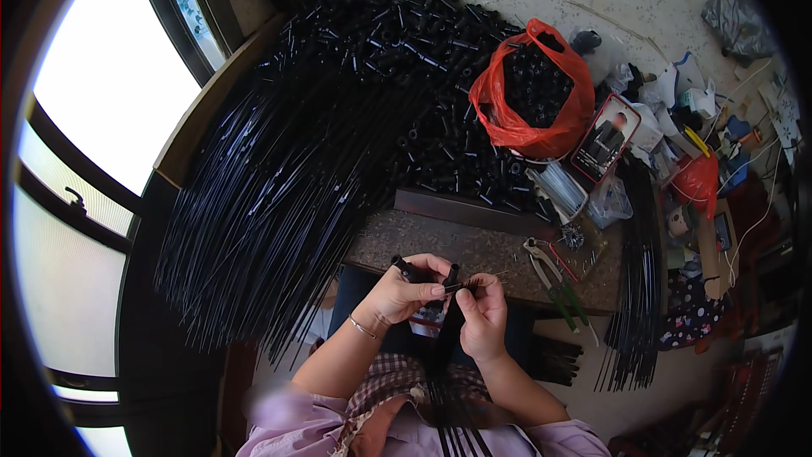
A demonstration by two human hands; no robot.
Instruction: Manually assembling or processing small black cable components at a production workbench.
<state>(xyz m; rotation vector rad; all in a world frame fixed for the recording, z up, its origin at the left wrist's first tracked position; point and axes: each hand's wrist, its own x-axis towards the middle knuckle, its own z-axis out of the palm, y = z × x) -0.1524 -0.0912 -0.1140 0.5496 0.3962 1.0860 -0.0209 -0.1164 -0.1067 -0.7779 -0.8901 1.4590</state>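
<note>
My left hand (410, 289) is closed round a short black tube (397, 261), whose open end sticks out on the left. Another black tube (452, 273) stands up between my hands, by my left fingertips. My right hand (484, 315) pinches thin dark strands (475, 284), close to my left fingertips; what they are exactly is too small to tell. From between my hands a bundle of long thin black rods (438, 355) runs down over my lap. Both hands are held just off the near edge of the worktable (406, 237).
Long black rods (262, 186) and a heap of short black tubes (381, 30) cover the table's left and back. A red plastic bag (541, 140) of small black parts, a phone (606, 137), green-handled pliers (554, 283) and more rods (636, 305) lie on the right. A window (93, 101) stands left.
</note>
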